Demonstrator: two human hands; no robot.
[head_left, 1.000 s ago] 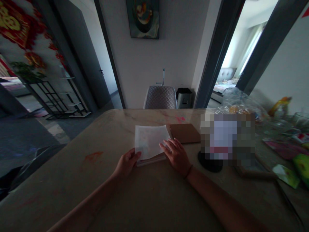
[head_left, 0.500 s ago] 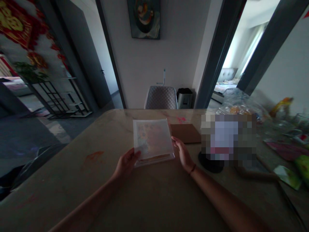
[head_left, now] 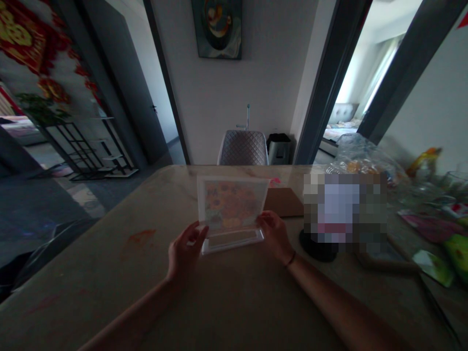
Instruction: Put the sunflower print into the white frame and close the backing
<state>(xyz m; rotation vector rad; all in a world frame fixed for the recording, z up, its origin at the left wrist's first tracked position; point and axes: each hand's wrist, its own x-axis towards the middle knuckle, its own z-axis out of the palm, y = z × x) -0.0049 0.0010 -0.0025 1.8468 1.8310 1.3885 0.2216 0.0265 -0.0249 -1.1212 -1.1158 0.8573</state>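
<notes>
The left hand's grip (head_left: 186,253) is clamped on the lower left edge of a clear acrylic frame (head_left: 232,240), and the right hand's grip (head_left: 274,236) on its right edge, so that the sunflower print (head_left: 228,204) is steadied upright mid-counter (head_left: 91,263), just left of a cardboard sheet (head_left: 285,202).

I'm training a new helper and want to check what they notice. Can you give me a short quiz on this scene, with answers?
1. What does the picture in the clear acrylic photo stand show? A) sunflowers B) a sailing boat C) a city street
2. True or false: the left hand and the right hand both touch the stand.
3. Fill in the blank: seen from the camera, the brown cardboard piece on the marble table top lies to the ____ of the stand.

Key: 1. A; 2. true; 3. right
</notes>
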